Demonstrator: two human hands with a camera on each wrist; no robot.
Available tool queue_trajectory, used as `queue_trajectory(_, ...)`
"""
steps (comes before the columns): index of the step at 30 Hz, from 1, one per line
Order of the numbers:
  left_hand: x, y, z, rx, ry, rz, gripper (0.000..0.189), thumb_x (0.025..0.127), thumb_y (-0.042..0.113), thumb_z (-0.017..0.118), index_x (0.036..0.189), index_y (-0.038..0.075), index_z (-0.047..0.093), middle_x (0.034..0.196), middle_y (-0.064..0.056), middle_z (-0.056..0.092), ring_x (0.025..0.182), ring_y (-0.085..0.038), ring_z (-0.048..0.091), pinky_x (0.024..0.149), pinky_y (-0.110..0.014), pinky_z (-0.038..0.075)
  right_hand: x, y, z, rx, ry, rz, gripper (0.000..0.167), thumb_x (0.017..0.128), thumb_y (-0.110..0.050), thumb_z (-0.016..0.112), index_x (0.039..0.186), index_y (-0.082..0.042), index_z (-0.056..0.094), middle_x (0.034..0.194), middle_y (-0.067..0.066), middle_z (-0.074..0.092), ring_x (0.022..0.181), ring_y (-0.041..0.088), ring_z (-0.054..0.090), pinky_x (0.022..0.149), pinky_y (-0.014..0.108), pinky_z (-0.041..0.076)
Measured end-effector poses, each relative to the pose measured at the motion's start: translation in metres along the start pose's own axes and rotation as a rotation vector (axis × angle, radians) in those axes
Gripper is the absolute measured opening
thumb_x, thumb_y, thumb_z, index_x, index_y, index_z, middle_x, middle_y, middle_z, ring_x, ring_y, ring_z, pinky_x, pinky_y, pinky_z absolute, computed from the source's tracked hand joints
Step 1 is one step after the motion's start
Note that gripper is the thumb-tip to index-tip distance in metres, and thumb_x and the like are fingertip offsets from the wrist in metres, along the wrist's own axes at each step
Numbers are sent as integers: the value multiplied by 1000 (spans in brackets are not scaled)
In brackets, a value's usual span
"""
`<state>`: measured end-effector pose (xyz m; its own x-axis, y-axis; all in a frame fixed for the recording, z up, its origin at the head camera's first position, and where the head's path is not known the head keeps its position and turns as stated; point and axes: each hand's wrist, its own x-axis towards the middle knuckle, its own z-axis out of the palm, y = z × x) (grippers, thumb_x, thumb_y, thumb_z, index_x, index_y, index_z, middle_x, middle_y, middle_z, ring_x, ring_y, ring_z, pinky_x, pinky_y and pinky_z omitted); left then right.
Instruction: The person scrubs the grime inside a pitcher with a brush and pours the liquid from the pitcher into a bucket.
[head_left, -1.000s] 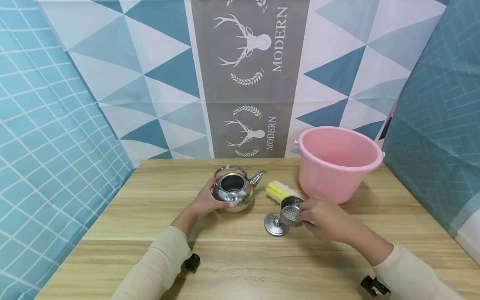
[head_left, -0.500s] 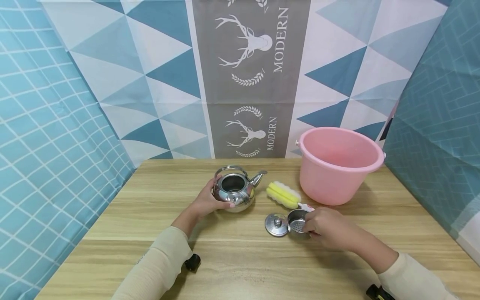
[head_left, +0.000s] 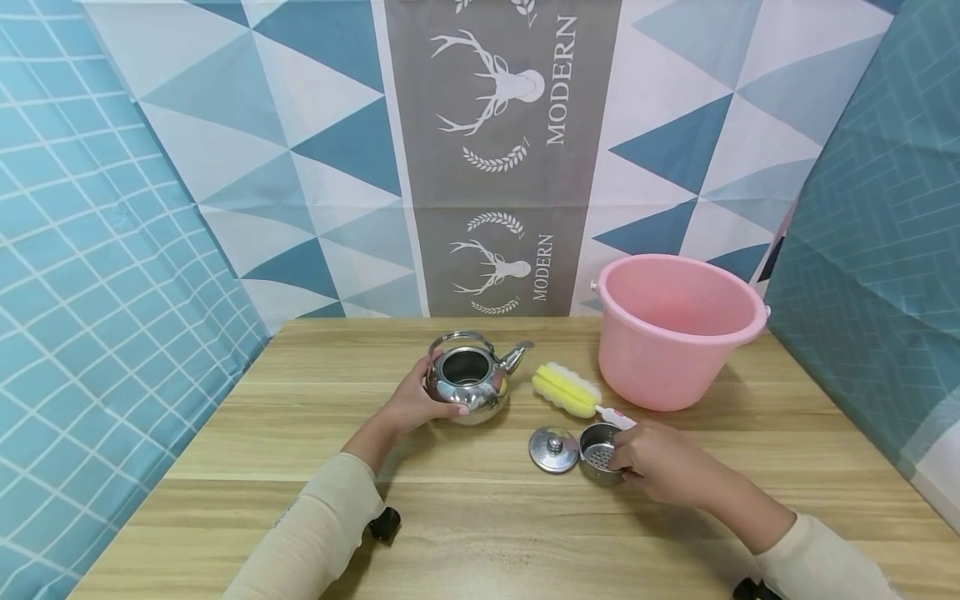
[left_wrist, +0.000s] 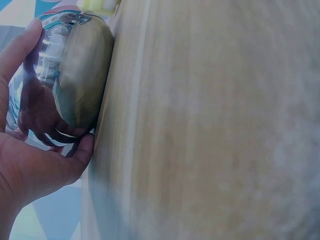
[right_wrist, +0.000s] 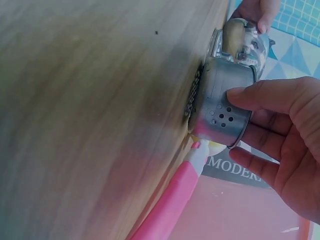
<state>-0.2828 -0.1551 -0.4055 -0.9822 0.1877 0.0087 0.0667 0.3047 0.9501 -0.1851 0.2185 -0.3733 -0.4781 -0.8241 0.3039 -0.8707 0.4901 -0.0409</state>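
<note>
Right hand (head_left: 663, 462): pinches the strainer cup (right_wrist: 218, 87) at its rim, thumb on the outer wall.
Left hand (head_left: 416, 402): grips the kettle (head_left: 489, 400) by its body; kettle mouth uncovered.
Change: strainer cup, raised a second ago, is down at the table (head_left: 487, 533), just beside the lid (head_left: 553, 451); judged a separate set-down, release not yet made.
Count: one kettle, one lid, one strainer cup, one sponge brush (head_left: 566, 389), one pink bucket (head_left: 667, 371).
</note>
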Motion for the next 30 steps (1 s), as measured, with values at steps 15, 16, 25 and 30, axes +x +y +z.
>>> queue_trajectory(15,1,-1,-1,19,0,11,112,61,13,94,153,15,29,153,-14,31,142,-32,23,116,-52,14,-5,0,7,-47,12,4,32,60,7,79,67,-21,65,65,-14,49,58,0,43,54,25,40)
queue_trajectory(16,1,-1,-1,18,-2,13,112,62,13,94,153,14,28,154,-15,30,142,-33,23,116,-52,14,-5,0,7,-44,12,7,31,61,7,79,68,-21,66,66,-14,50,59,0,44,54,25,40)
queue_trajectory(25,0,-1,-1,32,4,8,112,61,15,94,152,16,29,153,-13,31,143,-31,23,116,-52,14,-6,-3,6,2,34,51,33,58,10,79,73,-18,70,73,-14,56,67,-1,50,58,24,47)
queue_trajectory(30,0,0,-1,34,6,10,113,60,15,95,152,16,29,153,-13,31,142,-32,23,116,-53,14,-7,-4,5,27,26,83,31,60,7,80,76,-19,71,76,-15,57,71,1,52,60,24,49)
